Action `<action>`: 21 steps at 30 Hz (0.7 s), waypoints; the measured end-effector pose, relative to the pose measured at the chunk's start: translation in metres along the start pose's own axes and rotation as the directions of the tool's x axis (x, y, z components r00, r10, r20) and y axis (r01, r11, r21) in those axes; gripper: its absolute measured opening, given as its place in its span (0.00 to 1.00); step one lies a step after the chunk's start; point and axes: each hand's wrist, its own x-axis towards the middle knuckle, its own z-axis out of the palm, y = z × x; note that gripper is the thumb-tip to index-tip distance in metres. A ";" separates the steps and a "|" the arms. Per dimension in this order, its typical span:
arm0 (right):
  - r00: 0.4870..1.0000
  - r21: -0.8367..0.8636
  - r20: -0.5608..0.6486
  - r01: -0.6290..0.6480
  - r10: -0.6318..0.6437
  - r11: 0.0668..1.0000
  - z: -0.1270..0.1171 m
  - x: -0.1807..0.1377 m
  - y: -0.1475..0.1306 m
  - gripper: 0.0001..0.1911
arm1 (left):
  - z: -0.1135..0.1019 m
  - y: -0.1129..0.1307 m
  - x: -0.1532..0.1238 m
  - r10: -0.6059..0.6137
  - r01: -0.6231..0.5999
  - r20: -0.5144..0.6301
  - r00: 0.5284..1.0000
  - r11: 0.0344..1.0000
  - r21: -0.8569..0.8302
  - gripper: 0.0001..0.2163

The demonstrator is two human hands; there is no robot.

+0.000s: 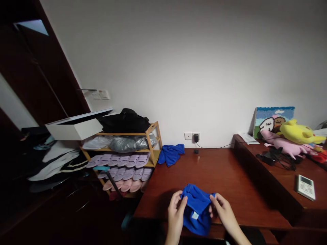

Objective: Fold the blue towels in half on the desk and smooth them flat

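A blue cloth (198,202) with a small white label hangs between my two hands at the front edge of the brown table (212,173). Pinched in my left hand (176,207) is its upper left corner. My right hand (223,209) grips the upper right corner between thumb and fingers. The cloth's lower part droops over the table edge. Another blue cloth (171,153) lies crumpled at the table's back left corner, apart from both hands.
A wooden rack (153,134) with several slippers (122,173) and a black bag (125,120) stands left. On the raised right surface lie plush toys (298,132), cables and a white calculator-like device (306,187). A black charger (196,137) is plugged into the wall.
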 end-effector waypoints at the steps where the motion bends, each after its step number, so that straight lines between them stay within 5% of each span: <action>1: 0.995 -0.089 -0.063 0.071 -0.077 0.993 -0.004 0.001 0.000 0.30 | -0.001 0.006 0.004 0.022 -0.021 -0.008 1.000 1.000 0.013 0.25; 5: 0.912 -0.343 -0.236 0.244 -0.334 0.907 -0.025 0.006 -0.009 0.28 | -0.004 0.031 0.024 0.123 -0.122 -0.014 0.992 0.990 0.077 0.23; 10: 0.929 -0.290 -0.213 0.235 -0.302 0.928 -0.038 0.005 -0.030 0.28 | 0.000 0.051 0.038 0.249 -0.265 0.093 0.964 0.936 0.230 0.20; 15: 0.868 -0.358 -0.303 0.279 -0.393 0.891 -0.058 0.006 -0.040 0.26 | -0.017 0.041 0.050 0.406 -0.484 0.265 0.874 0.692 0.536 0.18; 18: 0.826 -0.439 -0.336 0.287 -0.452 0.851 -0.087 0.008 -0.047 0.25 | -0.044 0.039 0.064 0.341 -0.506 0.376 0.862 0.527 0.682 0.14; 21: 0.864 -0.518 -0.175 0.328 -0.473 0.790 -0.118 0.004 -0.057 0.22 | -0.070 0.051 0.076 0.244 -0.578 0.525 0.816 0.371 0.726 0.16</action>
